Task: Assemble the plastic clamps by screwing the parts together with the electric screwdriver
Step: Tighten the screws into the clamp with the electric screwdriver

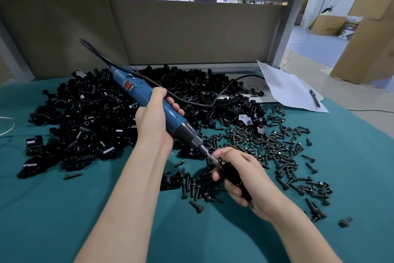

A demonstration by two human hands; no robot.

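Right hand [243,177]: fingers curled round a black clamp [235,181], with thumb and forefinger closing in at its upper end. The clamp is held clear of the cloth [64,209], above loose screws [273,147]. The bit meets the clamp's top end right at the fingertips. Whether a screw sits under the bit I cannot tell, since the fingers hide it.

Left hand [154,117]: fingers wrapped round the blue body of the screwdriver [147,94], gripping just above its black collar. The tool is tilted, bit end down and to the right, cord end up and to the left. Its red switch faces the camera, up the body from the hand.

Cord [200,103]: black, leaves the tool's upper end. A length of it lies across the pile, running right toward the paper.

Pile [85,117]: black clamp parts heaped behind and left of both hands, on the teal cloth. A few parts lie apart at its near-left edge.

The screws are dark and scattered thickly to the right of the right hand and beneath it, thinning toward the near edge.

Paper [285,90]: white sheet at the far right of the table, with a pen [315,99] lying on it.

Panel [191,32]: grey-brown, upright behind the pile. Boxes [366,34]: cardboard, on the floor beyond the table to the right.
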